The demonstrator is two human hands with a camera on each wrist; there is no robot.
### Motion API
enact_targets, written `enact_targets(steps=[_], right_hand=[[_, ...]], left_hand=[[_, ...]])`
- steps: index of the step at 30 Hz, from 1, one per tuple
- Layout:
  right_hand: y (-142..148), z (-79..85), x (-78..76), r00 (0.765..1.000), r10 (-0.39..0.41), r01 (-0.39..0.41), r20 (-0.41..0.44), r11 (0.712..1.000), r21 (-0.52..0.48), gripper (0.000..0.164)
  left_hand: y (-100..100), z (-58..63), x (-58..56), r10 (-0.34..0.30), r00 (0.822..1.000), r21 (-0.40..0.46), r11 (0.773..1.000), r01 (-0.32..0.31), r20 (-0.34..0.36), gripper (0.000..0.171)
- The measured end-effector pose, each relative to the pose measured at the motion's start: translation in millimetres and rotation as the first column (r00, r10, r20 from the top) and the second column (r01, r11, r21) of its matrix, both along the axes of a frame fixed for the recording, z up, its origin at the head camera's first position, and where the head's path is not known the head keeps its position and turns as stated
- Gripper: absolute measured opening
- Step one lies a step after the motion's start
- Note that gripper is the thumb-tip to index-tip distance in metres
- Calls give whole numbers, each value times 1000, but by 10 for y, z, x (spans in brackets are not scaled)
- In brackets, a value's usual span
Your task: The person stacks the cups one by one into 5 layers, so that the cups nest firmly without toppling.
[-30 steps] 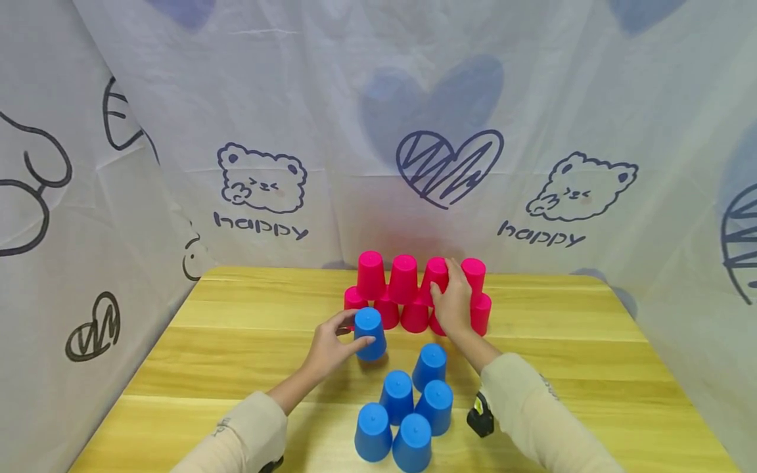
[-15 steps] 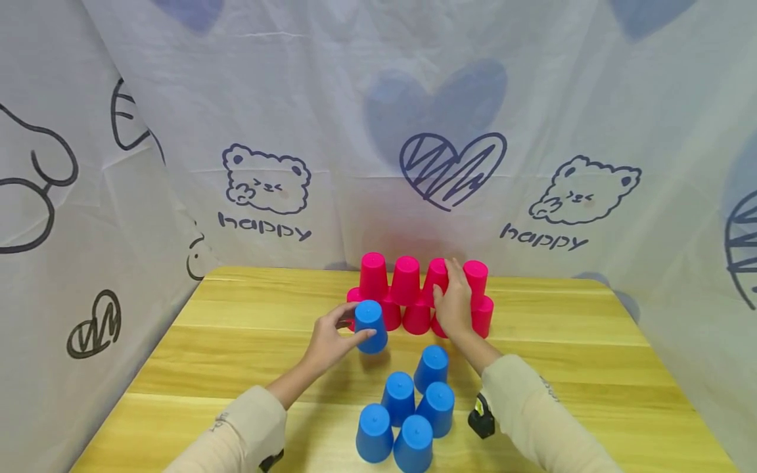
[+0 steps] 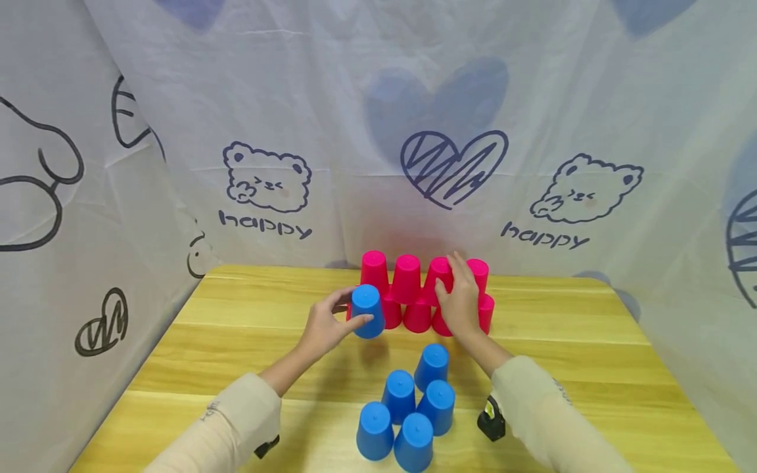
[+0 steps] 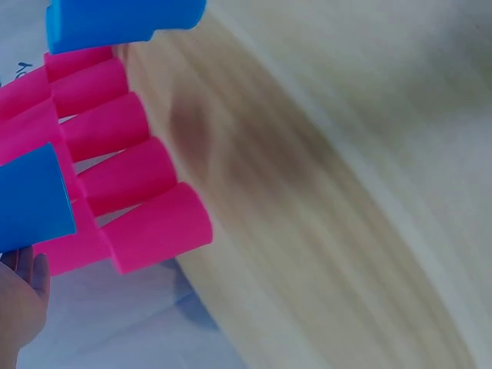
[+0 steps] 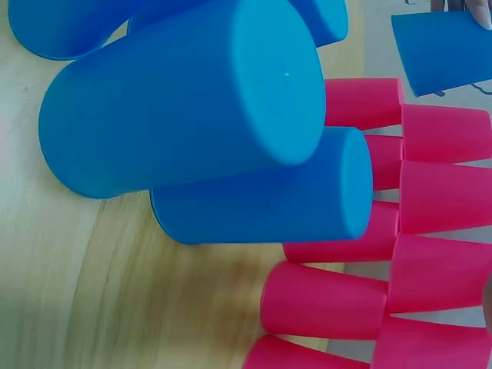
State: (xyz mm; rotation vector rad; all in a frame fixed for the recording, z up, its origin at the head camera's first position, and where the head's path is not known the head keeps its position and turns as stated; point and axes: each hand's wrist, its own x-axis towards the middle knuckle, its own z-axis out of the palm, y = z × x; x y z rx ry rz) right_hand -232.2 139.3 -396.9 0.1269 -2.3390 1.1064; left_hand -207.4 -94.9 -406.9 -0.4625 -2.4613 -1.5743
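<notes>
Plainly, our left grip (image 3: 322,326) pinches a blue cup (image 3: 367,304), thumb on the near side and fingers reaching behind, spread only as wide as the cup's body. We have that cup upright, closed end uppermost and long axis close to vertical, clear of the counter (image 3: 242,348), with a faint shadow below. It hangs in front of the left end of the red stack (image 3: 407,281), hiding most of the lower row's end cup. As we judge it, the relation that counts is this: the upper red row lies behind the held cup and runs off to its right, and our left grip is nearer that row's left end. Our right grip (image 3: 462,303), fingers fairly straight, is at the third upper red cup (image 3: 434,279) from the left; we cannot tell how firmly it touches. Nearer us, five more blue cups (image 3: 399,395) stand closed end up.
</notes>
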Motion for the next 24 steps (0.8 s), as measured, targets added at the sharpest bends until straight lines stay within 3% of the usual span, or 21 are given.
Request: enact_targets(steps=[5, 15, 19, 24], right_hand=[[52, 37, 30, 985, 24, -27, -173, 1000, -11, 45], [162, 12, 179, 964, 88, -83, -252, 996, 29, 44], [214, -10, 278, 962, 150, -140, -230, 988, 59, 44], [263, -75, 405, 969, 212, -207, -126, 977, 58, 45]], left_hand=[[-19, 118, -50, 7, 999, 9, 1000, -7, -48, 54], [16, 279, -114, 1, 998, 8, 1000, 0, -60, 53], [24, 346, -153, 0, 996, 15, 1000, 2, -92, 53], [33, 393, -200, 11, 996, 8, 1000, -11, -91, 54]])
